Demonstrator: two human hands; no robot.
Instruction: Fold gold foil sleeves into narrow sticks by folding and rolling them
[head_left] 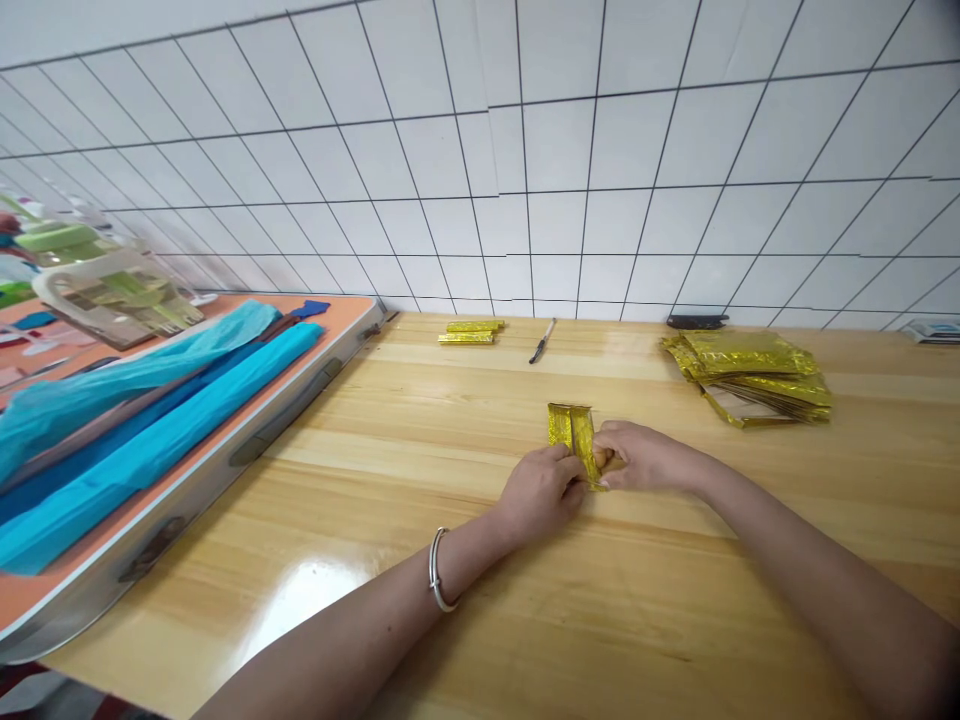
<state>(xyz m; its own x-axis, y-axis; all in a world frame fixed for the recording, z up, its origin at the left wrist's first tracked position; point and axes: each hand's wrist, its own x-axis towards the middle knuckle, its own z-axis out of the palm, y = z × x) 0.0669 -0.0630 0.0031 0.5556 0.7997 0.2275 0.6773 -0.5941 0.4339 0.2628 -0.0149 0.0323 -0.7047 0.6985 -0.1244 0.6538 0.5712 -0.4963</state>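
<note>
Left fingers (pixel 571 468) and right fingers (pixel 604 440) close on the gold foil (pixel 582 428) between them

On the wooden bench (pixel 337 560), both hands hold a gold foil sheet (pixel 561 424): the left hand (pixel 541 492) at its near end, the right hand (pixel 634 458) pinching its right edge. Behind lies a pen (pixel 542 342).

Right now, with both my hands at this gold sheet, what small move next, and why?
I'd probably ease the right edge of the gold sheet inward: the right hand is already there, the left hand is at the near end, and a lengthwise line could guide you.
</note>
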